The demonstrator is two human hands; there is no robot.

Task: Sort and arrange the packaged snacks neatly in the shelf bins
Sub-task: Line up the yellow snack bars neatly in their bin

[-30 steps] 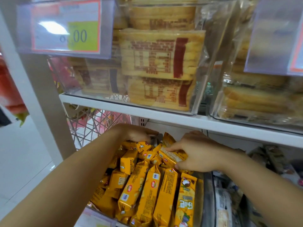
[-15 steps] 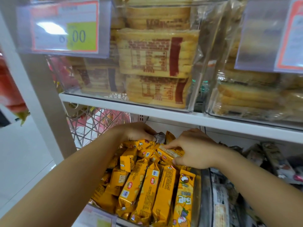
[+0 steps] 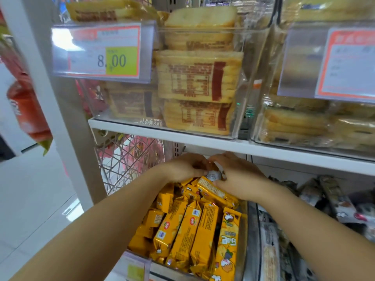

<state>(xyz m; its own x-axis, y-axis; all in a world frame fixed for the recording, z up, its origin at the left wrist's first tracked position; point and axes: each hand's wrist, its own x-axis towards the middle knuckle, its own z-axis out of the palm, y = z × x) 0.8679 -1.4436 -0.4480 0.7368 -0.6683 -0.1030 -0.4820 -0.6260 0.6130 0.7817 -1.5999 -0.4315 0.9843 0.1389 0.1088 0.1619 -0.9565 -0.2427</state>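
Note:
A clear bin (image 3: 244, 240) on the lower shelf holds several yellow snack packs (image 3: 186, 234), some standing in a row at the front, others loose at the back. Both my hands reach to the bin's rear, just under the shelf above. My left hand (image 3: 184, 168) curls its fingers round the packs at the back. My right hand (image 3: 237, 175) grips a yellow pack (image 3: 211, 189) lying crosswise on the pile. A small silver-wrapped pack (image 3: 213, 175) shows between the two hands; which hand holds it is unclear.
The white shelf board (image 3: 263, 151) sits right above my hands. Clear bins of sliced cake packs (image 3: 198, 78) stand on it, with a price tag (image 3: 101, 51) in front. A wire basket (image 3: 125, 159) is to the left, dark snack packs (image 3: 328, 197) to the right.
Both hands moved closer together at the back of the bin, now nearly touching around the silver pack. The camera moved nearer and tilted upward.

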